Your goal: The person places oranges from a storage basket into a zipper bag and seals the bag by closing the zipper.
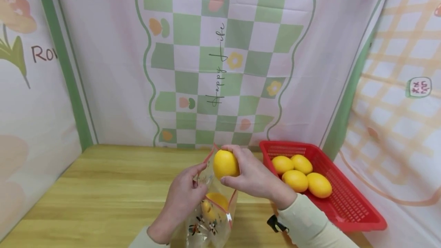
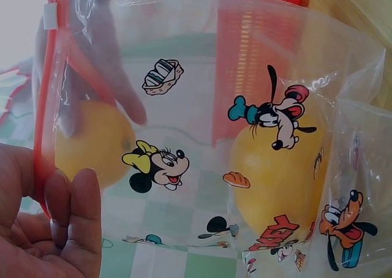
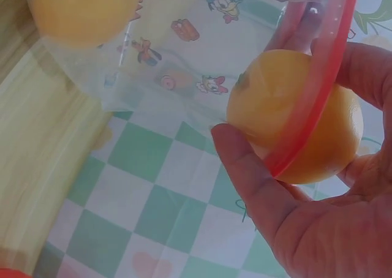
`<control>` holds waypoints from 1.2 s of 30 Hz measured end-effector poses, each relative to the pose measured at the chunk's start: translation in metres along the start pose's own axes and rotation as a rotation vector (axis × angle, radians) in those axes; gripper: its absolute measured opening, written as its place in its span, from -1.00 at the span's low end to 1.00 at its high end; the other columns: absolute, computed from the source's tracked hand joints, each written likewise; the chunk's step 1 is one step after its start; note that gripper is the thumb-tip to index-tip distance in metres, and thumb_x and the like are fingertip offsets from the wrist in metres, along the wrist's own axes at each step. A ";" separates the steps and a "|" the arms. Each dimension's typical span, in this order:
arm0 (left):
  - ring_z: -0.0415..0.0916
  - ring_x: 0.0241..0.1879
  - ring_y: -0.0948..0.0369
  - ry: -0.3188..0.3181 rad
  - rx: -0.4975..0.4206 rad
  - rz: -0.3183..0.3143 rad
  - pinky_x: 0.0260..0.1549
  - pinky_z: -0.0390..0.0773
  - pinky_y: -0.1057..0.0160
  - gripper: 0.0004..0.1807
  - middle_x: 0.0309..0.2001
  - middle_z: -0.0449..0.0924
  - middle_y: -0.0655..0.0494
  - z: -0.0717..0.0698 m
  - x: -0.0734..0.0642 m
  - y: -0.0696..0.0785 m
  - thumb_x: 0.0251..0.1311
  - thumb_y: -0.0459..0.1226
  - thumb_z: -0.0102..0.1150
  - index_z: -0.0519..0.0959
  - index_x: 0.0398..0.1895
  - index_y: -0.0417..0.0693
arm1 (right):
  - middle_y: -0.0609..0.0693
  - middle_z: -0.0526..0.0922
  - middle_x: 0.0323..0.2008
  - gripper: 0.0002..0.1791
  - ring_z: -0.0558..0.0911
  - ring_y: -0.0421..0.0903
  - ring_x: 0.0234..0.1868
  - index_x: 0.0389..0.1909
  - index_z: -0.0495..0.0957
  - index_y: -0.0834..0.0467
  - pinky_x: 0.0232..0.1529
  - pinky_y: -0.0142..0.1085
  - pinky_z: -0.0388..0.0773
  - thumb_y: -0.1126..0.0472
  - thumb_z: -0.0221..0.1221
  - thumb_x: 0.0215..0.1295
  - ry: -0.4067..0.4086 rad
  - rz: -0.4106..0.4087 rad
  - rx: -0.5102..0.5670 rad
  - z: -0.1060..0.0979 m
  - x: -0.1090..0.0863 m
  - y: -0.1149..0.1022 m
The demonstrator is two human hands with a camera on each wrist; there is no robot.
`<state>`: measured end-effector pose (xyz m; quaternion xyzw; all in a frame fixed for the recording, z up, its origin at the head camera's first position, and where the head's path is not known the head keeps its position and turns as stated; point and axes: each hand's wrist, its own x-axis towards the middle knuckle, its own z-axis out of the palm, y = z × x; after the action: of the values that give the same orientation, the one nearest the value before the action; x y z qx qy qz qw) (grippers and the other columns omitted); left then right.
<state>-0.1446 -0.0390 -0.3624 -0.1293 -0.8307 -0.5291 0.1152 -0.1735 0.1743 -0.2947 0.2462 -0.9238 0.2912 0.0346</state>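
Note:
My left hand pinches the red-edged rim of a clear zip bag printed with cartoon figures. Its mouth gapes, and a white slider sits on the red zip strip. Inside the bag lies one yellow lemon-like fruit, seen through the plastic. My right hand grips a second yellow fruit between thumb and fingers at the bag's mouth. In the right wrist view, the red strip crosses in front of that held fruit, part of which shows through the plastic.
A red plastic basket stands to the right on the wooden table, with several yellow fruits at its far end. A black strap buckle shows by the right sleeve. Patterned curtains close off the back and both sides.

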 end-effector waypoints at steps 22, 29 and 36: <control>0.21 -0.72 0.36 -0.017 -0.022 -0.036 -0.80 0.26 0.43 -0.36 0.13 0.62 -0.06 -0.001 -0.001 -0.004 0.15 -0.38 0.15 0.53 0.39 -0.10 | -0.04 0.71 -0.11 -0.60 0.63 -0.15 -0.13 0.13 0.63 0.14 -0.01 -0.15 0.67 0.29 0.32 0.24 0.057 -0.054 -0.150 0.010 0.004 0.005; 0.22 -0.73 0.35 -0.027 -0.044 -0.063 -0.81 0.22 0.49 -0.35 -0.24 0.56 0.05 -0.001 -0.002 -0.005 0.17 -0.39 0.15 0.52 0.41 -0.04 | -0.04 0.73 -0.15 -0.60 0.67 -0.18 -0.17 0.10 0.66 0.21 -0.04 -0.19 0.71 0.42 0.24 0.21 0.066 -0.040 -0.137 0.014 0.008 0.006; 0.21 -0.73 0.33 -0.030 -0.051 -0.075 -0.80 0.23 0.46 -0.36 -0.34 0.47 0.08 -0.003 0.000 -0.005 0.18 -0.38 0.15 0.53 0.41 -0.01 | -0.04 0.72 -0.18 -0.60 0.64 -0.22 -0.21 0.13 0.63 0.21 -0.06 -0.21 0.72 0.40 0.23 0.25 0.087 -0.010 -0.101 0.014 0.008 0.007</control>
<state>-0.1461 -0.0441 -0.3654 -0.1088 -0.8230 -0.5518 0.0795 -0.1831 0.1679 -0.3087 0.2359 -0.9337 0.2543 0.0885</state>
